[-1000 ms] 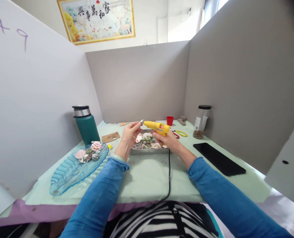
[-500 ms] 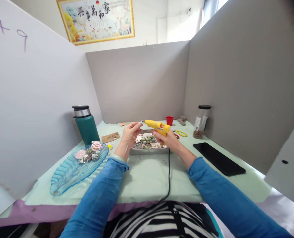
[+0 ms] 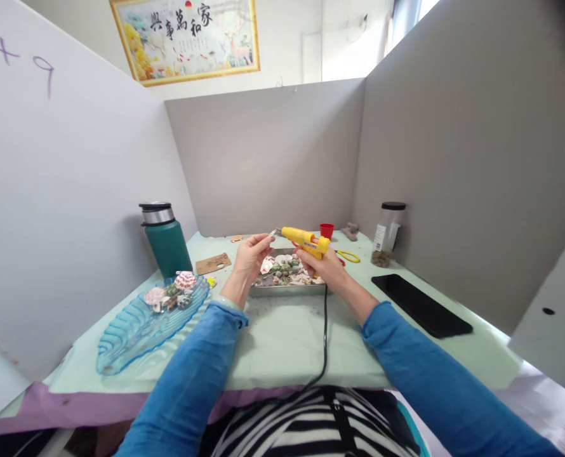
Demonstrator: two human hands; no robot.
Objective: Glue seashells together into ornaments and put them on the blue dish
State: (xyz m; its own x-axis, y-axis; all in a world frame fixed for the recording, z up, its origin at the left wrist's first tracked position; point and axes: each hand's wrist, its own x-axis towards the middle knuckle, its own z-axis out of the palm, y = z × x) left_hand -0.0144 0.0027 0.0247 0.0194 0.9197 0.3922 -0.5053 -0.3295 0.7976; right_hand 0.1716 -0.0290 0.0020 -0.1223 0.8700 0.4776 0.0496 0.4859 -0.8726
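My right hand grips a yellow hot glue gun, its nozzle pointing left. A black cord runs down from it to the table's front edge. Between the fingertips of my left hand is a small whitish piece, perhaps a shell; it is too small to make out. The nozzle tip is right at this piece, and I cannot tell whether they touch. Below both hands lies a metal tray with several shells and greenish pebbles, partly hidden by my right hand.
Left stands a blue glass dish with shells, by a green bottle and a brown card. A red cup, yellow-handled scissors, a jar and a black phone are right. Grey partitions enclose the table.
The glue gun has shifted slightly to the right and its nozzle tilts up a little. The whitish piece is turned slightly in my left fingertips.
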